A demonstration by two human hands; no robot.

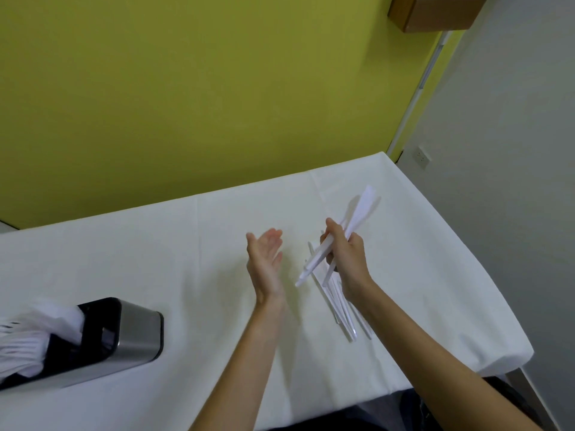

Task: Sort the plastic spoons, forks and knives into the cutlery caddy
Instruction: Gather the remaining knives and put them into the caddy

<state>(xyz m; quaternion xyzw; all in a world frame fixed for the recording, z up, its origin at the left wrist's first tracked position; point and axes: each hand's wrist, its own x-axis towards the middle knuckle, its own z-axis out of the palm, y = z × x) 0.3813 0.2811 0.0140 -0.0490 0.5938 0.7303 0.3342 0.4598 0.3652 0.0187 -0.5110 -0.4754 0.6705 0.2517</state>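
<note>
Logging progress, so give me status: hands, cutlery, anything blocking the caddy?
Left grip open, empty. Right grip holds white plastic cutlery above loose pile. Nothing between hands and cutlery caddy.

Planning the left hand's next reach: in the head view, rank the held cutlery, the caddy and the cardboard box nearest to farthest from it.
1. Held cutlery, just right of the left hand.
2. Caddy, down to the left.
3. Cardboard box, high up, far right.
</note>
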